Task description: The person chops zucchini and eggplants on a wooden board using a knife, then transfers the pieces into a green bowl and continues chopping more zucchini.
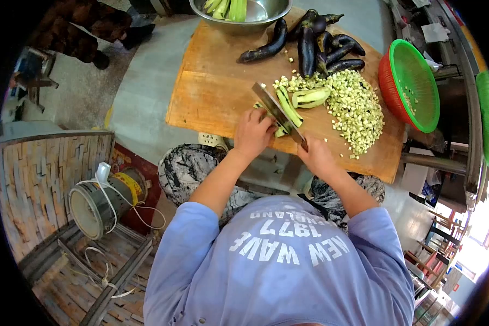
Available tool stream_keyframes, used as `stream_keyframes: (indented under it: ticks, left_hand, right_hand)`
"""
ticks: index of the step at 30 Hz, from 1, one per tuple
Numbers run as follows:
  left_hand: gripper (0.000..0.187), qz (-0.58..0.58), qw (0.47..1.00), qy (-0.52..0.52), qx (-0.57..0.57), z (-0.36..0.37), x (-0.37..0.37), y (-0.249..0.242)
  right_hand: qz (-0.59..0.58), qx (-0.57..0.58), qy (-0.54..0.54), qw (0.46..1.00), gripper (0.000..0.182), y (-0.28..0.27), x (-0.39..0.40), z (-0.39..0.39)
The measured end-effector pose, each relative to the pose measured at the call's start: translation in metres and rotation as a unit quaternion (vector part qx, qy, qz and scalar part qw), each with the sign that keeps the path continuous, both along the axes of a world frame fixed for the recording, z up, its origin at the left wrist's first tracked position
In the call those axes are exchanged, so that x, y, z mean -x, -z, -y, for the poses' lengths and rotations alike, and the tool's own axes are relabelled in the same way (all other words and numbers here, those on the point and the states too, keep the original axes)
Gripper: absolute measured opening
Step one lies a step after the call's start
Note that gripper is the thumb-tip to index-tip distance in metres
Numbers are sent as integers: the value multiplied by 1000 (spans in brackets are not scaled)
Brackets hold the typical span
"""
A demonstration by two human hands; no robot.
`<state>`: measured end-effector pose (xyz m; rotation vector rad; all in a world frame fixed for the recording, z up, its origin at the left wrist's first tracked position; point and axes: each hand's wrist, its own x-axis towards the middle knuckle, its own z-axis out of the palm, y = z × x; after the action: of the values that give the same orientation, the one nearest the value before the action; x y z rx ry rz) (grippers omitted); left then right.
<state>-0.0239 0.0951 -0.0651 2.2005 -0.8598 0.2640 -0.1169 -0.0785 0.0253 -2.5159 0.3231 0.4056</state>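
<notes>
My right hand (317,157) is wrapped round the handle of a broad kitchen knife (279,112), whose blade slants up and left across the wooden board (204,87). Curled close to the blade, my left hand (253,130) presses on a strip of eggplant (262,106), mostly hidden under the fingers. Just right of the blade lie more cut eggplant strips (289,106) and a peeled eggplant piece (311,98). A large heap of diced eggplant (357,108) spreads over the right side of the board.
Several whole dark eggplants (306,49) lie at the board's far side. A metal bowl (255,19) holding peeled eggplants stands at the far edge. Right of the board are nested green (401,70) and red baskets. A metal drum (89,209) with a white cable stands at lower left.
</notes>
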Motion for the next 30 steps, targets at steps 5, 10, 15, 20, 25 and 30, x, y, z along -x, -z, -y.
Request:
stream_keyframes:
  ticks: [5, 10, 15, 20, 25, 30]
  left_hand:
    - [26, -24, 1000, -14, -2, 0, 1, -1]
    - [26, -32, 999, -11, 10, 0, 1, -1]
    - [27, -21, 1000, -7, 9, -2, -2, -3]
    - [27, -15, 999, 4, 30, -3, -1, 6]
    - [31, -36, 998, -18, 38, -3, 1, 5]
    - [33, -51, 998, -19, 37, -5, 3, 5]
  right_hand:
    - [-21, -19, 31, 999, 19, -24, 2, 0]
    - [-20, -3, -38, 999, 17, -36, -2, 2]
    - [-3, 21, -25, 999, 17, -3, -7, -8]
    - [27, -30, 31, 999, 18, 3, 1, -4]
    - [-5, 2, -12, 1000, 17, -27, 2, -7]
    - [-10, 15, -44, 999, 16, -33, -1, -6]
